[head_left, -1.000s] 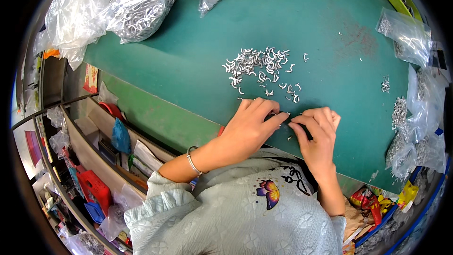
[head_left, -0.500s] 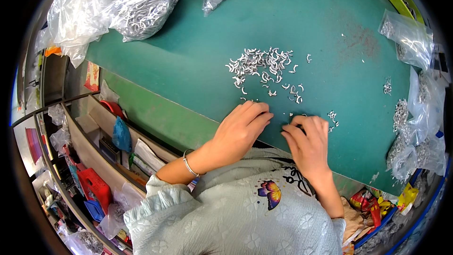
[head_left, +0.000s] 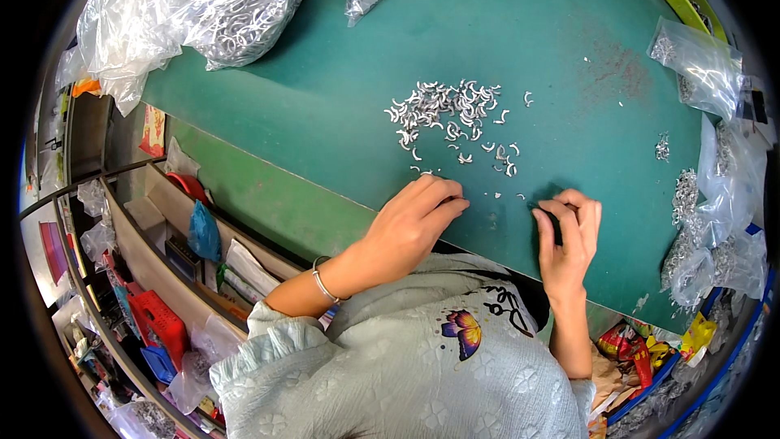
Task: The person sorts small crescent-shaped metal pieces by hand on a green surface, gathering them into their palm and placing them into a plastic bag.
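My left hand [head_left: 416, 215] rests near the front edge of the green table, its fingers bent and pressed together; whatever they pinch is hidden. To its right, my right hand [head_left: 570, 236] is curled low over the tabletop, with thumb and index fingertips close together. I cannot make out anything between them. Beyond both hands lies a loose heap of small curved silvery metal pieces [head_left: 439, 106]. A few stray curved pieces [head_left: 505, 159] are scattered on the heap's near side. Tiny bits [head_left: 497, 195] lie between my hands.
Clear plastic bags of metal rings [head_left: 248, 20] stand at the far left. More bags [head_left: 715, 203] and a spilled pile of small metal parts [head_left: 685, 199] line the right edge. A yellow-green bin [head_left: 691, 0] sits at the far right. Cluttered shelves [head_left: 175, 236] are on the left.
My right hand has shifted right, away from my left hand, and now covers the spot where a small cluster of metal pieces showed. My left hand has hardly moved.
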The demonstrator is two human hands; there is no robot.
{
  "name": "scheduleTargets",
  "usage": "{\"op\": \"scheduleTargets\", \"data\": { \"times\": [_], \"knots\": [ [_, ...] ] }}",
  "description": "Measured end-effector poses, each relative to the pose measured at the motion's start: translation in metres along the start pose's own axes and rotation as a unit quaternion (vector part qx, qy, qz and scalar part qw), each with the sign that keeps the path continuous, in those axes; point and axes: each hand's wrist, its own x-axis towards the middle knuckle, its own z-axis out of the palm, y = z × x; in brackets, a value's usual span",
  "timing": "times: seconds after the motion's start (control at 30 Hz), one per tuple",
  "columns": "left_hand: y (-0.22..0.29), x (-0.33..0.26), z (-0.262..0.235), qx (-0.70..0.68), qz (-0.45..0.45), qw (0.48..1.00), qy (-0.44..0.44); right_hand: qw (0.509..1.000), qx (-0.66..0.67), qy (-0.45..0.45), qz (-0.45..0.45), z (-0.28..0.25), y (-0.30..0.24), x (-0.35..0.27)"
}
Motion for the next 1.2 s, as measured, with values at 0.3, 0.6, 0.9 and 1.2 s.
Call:
{"op": "scheduleTargets", "data": {
  "times": [0.3, 0.6, 0.9, 1.2],
  "knots": [
    [0.000, -0.001, 0.000, 0.020, -0.004, 1.000, -0.002, 0.994, -0.111, 0.023, -0.001, 0.000, 0.010, 0.007],
    [0.003, 0.003, 0.000, 0.030, -0.003, 1.000, -0.006, 0.999, -0.034, -0.020, -0.006, 0.021, -0.010, 0.034],
    [0.002, 0.006, 0.004, 0.016, 0.017, 1.000, 0.002, 1.000, -0.002, -0.014, 0.005, 0.017, -0.014, 0.035],
    [0.002, 0.005, 0.003, 0.011, 0.009, 1.000, 0.002, 0.998, -0.057, 0.011, 0.018, 0.003, -0.010, 0.027]
  ]
}}
